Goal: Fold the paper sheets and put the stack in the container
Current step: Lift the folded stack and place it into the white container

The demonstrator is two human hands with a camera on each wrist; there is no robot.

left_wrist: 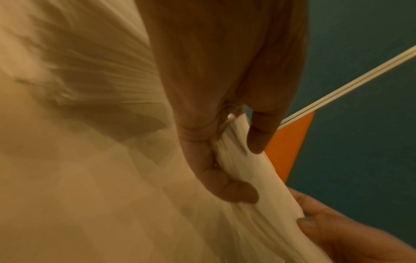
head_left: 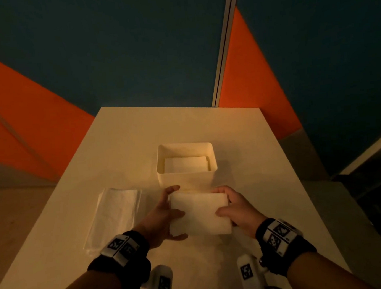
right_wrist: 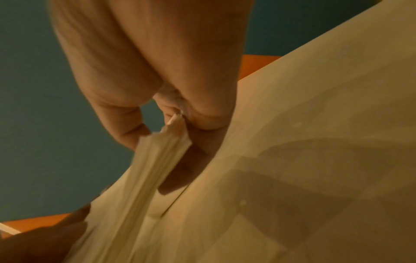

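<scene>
Between both hands, at table centre: folded paper stack, white, several layers thick, near edge toward the wearer, far edge just short of the container. Left hand clamped on the stack's left side, thumb on top, fingers curled beneath; confirmed from the left wrist view, layered edge of the stack pinched between thumb and fingers. Right hand clamped on the right side likewise, thumb over the top face, fingers wrapped round the edge; right wrist view shows the stack held in that grip, its layers fanned slightly. Whether lifted clear or resting on the table: cannot tell. Container white, open-topped, upright, directly beyond the stack; folded white paper already lying flat inside. Left of the left hand, apart from it: clear plastic wrapper lying flat on the table. Wrist bands with printed markers on both forearms.
</scene>
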